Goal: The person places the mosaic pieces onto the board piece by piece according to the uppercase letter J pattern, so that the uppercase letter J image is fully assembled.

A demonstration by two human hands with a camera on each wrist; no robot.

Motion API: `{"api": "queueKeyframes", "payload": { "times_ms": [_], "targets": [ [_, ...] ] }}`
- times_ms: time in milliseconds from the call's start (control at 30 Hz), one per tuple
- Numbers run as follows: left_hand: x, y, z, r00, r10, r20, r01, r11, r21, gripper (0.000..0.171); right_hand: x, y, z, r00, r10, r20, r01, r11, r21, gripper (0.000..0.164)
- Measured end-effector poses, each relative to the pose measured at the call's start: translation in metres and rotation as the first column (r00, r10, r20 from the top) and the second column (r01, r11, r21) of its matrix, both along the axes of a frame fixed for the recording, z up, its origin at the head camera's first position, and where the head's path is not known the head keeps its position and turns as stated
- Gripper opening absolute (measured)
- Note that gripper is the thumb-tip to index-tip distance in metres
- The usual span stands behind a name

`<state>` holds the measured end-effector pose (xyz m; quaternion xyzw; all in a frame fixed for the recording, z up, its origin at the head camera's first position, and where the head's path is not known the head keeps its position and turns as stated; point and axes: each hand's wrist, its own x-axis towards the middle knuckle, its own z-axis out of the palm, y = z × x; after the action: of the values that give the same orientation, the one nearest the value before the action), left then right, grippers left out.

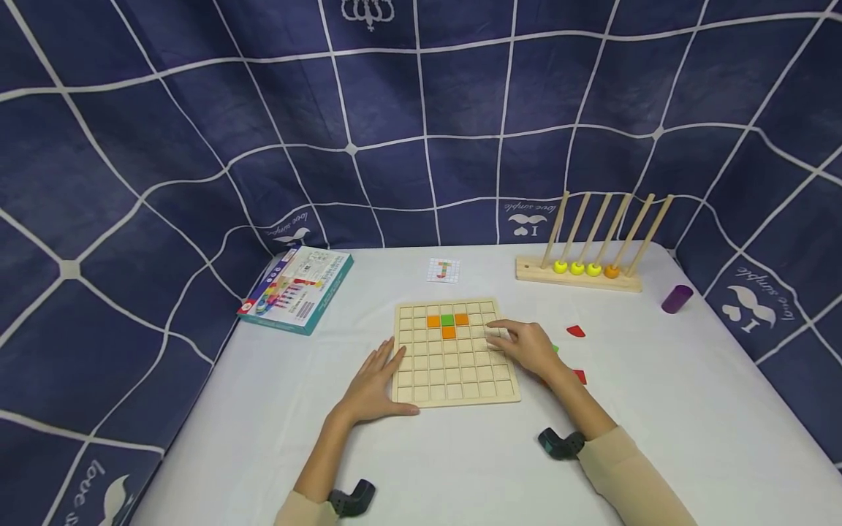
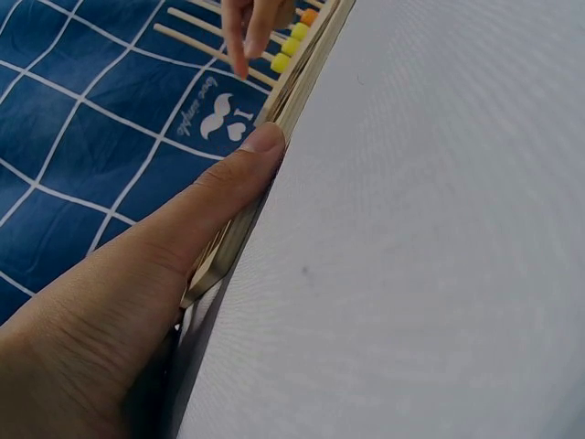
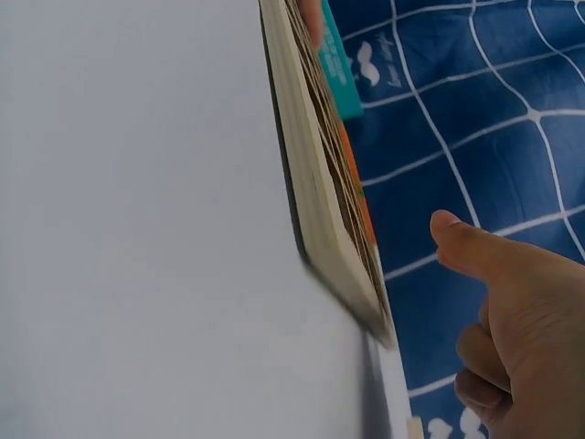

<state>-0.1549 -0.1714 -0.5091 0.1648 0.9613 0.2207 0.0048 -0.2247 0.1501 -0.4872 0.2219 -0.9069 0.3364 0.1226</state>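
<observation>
A wooden grid board lies flat on the white table. In its upper rows are a green square tile between two orange tiles, with another orange tile just below the green one. My left hand rests against the board's left side, fingers spread along the edge and thumb at the front edge. Over the board's right edge hovers my right hand, thumb and index finger apart with nothing visible between them. In the right wrist view, the thumb points out above the curled lower fingers.
Right of the board lie red pieces and a green piece, partly hidden by my right hand. Behind it sits a small pattern card. A peg stand with beads, a purple cylinder and a flat box stand farther out.
</observation>
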Motion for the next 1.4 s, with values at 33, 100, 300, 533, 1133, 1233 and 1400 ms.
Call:
{"api": "queueKeyframes", "payload": {
  "times_ms": [33,100,300,533,1133,1233,1400],
  "targets": [
    [0.0,0.0,0.0,1.0,-0.002,-0.001,0.002,1.0,-0.002,0.122,0.002,0.007,0.001,1.0,-0.015,-0.006,0.015,1.0,0.007,0.029],
    [-0.001,0.0,0.0,1.0,-0.006,-0.004,0.006,1.0,-0.002,0.122,0.006,0.019,0.004,0.999,-0.044,-0.019,0.044,0.999,0.024,0.029],
    [0.0,0.001,0.001,1.0,-0.001,-0.005,0.001,1.0,-0.004,0.122,0.015,0.052,0.009,0.995,-0.081,-0.05,0.083,0.996,0.045,0.032],
    [-0.001,0.0,0.0,1.0,0.007,-0.002,-0.007,1.0,-0.008,0.122,0.021,0.078,0.006,0.985,-0.139,-0.098,0.147,0.986,0.083,0.03],
    [-0.001,0.0,-0.003,1.0,0.001,-0.026,0.0,1.0,0.013,0.122,0.028,0.1,-0.012,0.979,-0.183,0.092,0.162,0.967,0.195,0.039],
    [-0.001,0.0,-0.003,1.0,0.002,-0.031,-0.002,1.0,0.016,0.122,0.028,0.1,-0.015,0.981,-0.183,0.069,0.167,0.969,0.184,0.034],
    [-0.001,0.0,-0.003,1.0,0.005,-0.016,-0.005,1.0,0.006,0.122,0.029,0.099,-0.018,0.979,-0.195,0.057,0.183,0.969,0.165,0.028]
  ]
}}
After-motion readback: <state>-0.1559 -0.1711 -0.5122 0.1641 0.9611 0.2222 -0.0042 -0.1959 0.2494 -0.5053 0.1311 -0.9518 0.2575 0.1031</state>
